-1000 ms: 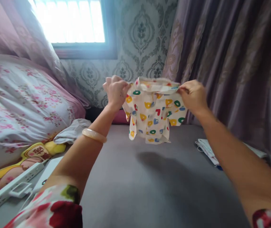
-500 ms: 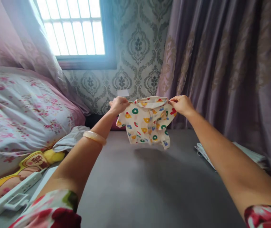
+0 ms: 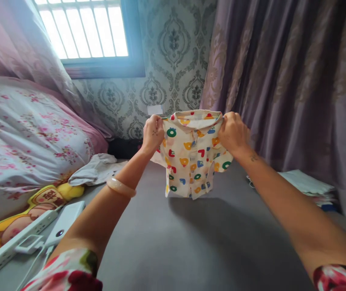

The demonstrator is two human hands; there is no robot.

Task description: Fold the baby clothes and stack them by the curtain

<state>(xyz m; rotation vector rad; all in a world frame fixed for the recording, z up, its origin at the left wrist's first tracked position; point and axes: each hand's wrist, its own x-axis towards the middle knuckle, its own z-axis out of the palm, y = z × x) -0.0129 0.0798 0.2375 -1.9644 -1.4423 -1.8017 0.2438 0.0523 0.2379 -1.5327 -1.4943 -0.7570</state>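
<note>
A small cream shirt (image 3: 191,153) printed with letters and yellow, red, green and blue figures hangs upright above the grey bed surface (image 3: 148,242). My left hand (image 3: 153,133) is closed on its left shoulder, fingers pinching the cloth. At the other shoulder, my right hand (image 3: 234,133) grips the fabric beside the collar. The collar stretches between both hands, and the short sleeves droop at the sides. The hem hangs close over the bed and casts a shadow; whether it touches, I cannot tell.
To the left lie a floral quilt (image 3: 24,137), a crumpled grey cloth (image 3: 96,169), a yellow plush toy (image 3: 48,194), a power strip (image 3: 18,238) and a white power bank (image 3: 65,222) with cables. Folded clothes (image 3: 308,184) lie at right, by the purple curtain (image 3: 282,81).
The shirt now hangs straighter, with its front opened out and larger in view. Both hands have shifted their hold closer to the collar, the right one turning knuckles up. The view has tilted slightly down.
</note>
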